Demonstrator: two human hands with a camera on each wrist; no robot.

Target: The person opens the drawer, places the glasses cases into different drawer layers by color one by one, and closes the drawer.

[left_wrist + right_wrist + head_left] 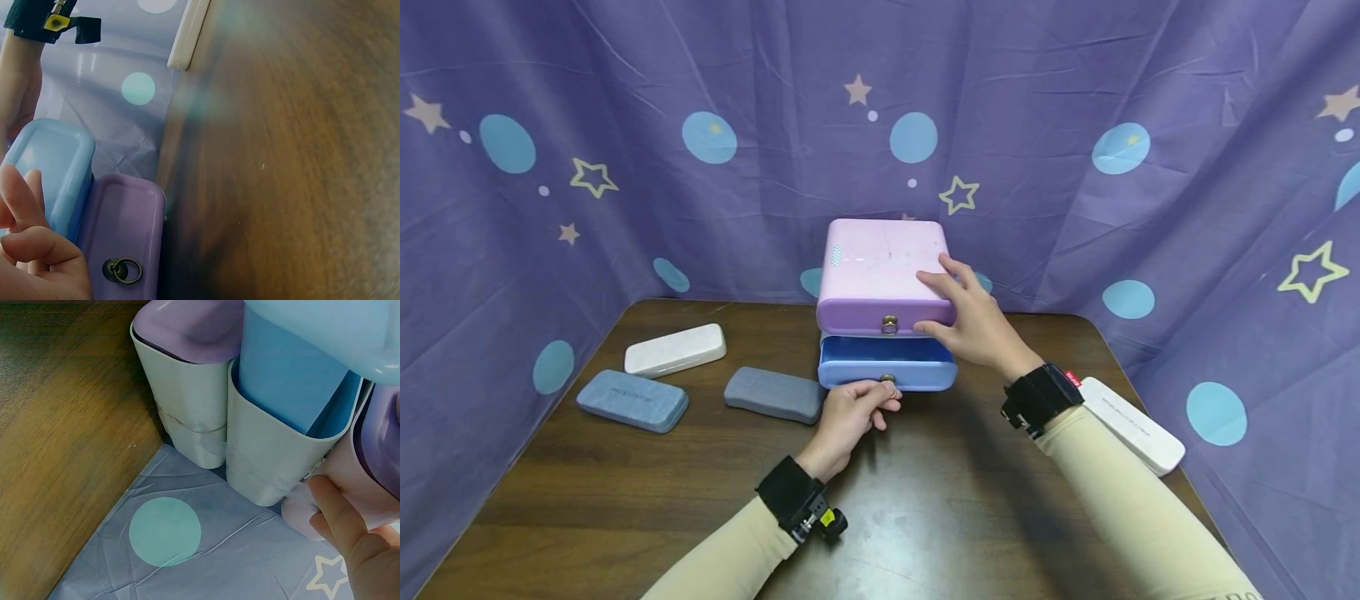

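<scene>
The drawer box stands at the back middle of the wooden table, right up against the purple curtain, and both hands are on it. The left hand is in front of the box, finger and thumb pinching the small metal ring on the blue drawer, which is the lower one and sits pulled out a little way from under the pink drawer. The right hand is on the right-hand front corner of the box, fingers straight and laid flat across the pink top, thumb down against the pink front, steadying rather than gripping. The pink drawer's own ring hangs untouched in the middle of its front. Left of the box, a grey case lies nearest, almost touching the blue drawer's corner; farther left a white case and a blue-grey case lie side by side. Right of the box, another white case lies at the table's edge, partly behind the right wrist.
</scene>
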